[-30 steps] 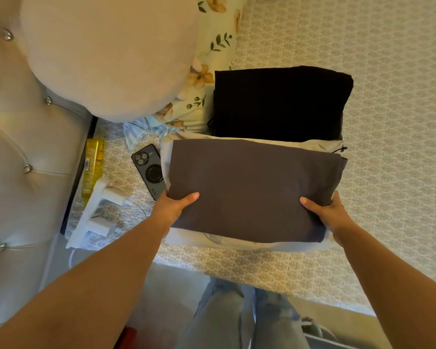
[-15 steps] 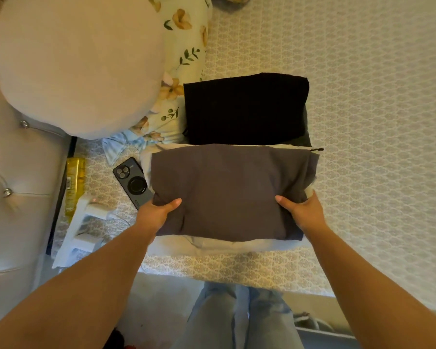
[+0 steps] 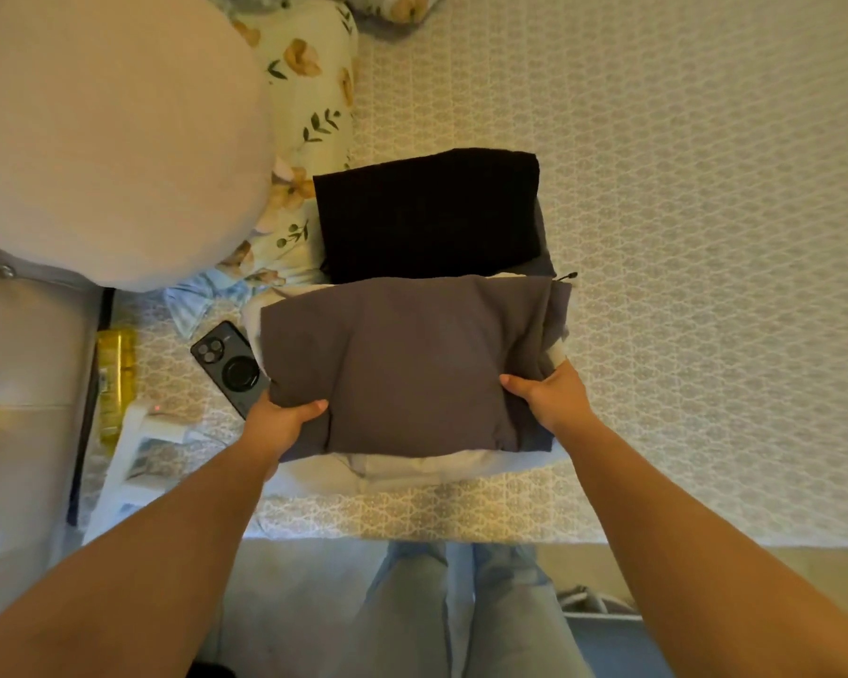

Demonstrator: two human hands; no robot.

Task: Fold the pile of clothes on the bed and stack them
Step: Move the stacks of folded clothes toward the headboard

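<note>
Two hands grip one folded stack near the bed's front edge. The left hand [image 3: 279, 423] has its thumb laid over the top of the grey folded garment [image 3: 407, 364] at the stack's left end, with the other fingers tucked underneath out of sight; the right hand [image 3: 554, 398] grasps the right end the same way, thumb on top, fingers hidden below. Under the grey piece lies at least one pale folded garment [image 3: 412, 469], its edges showing at the front and left; how many more layers the stack holds cannot be told. Just behind it, farther from the front edge, sits a second stack topped by one black folded garment [image 3: 427, 212], with a grey layer peeping out at its right side. Both stacks rest on the patterned bedspread [image 3: 681, 188]. Toward the bed's left edge lie one dark phone [image 3: 228, 367], face down and touching the held stack's left side, one white charger block [image 3: 138, 447], one yellow bottle [image 3: 114, 379], one round beige cushion [image 3: 109, 134] and one floral pillow [image 3: 309, 105].
</note>
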